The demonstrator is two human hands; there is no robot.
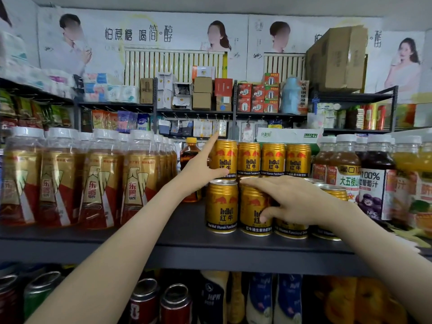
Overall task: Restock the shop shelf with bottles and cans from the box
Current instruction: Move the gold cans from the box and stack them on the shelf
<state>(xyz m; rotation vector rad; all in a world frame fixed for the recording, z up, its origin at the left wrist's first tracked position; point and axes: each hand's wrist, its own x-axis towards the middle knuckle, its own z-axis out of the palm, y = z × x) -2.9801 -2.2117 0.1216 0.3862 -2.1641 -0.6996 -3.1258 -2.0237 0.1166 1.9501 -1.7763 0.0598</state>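
Gold Red Bull cans stand in two stacked rows on the dark shelf [182, 246]. My left hand [198, 166] rests against the leftmost upper can [224, 157], with the index finger straight up its left side and the thumb stretched along its base. My right hand [289, 199] lies over the lower row and grips the second lower can [253, 208], fingers across its top and the thumb on its front. The leftmost lower can [221, 206] stands free beside it. No supply box is in view.
Gold-and-red drink bottles [100, 181] fill the shelf's left part, and juice bottles [374, 183] crowd the right. A small amber bottle [190, 152] stands behind my left hand. Cans and bottles [145, 300] sit on the shelf below. Boxed goods and a cardboard carton [336, 59] are on racks behind.
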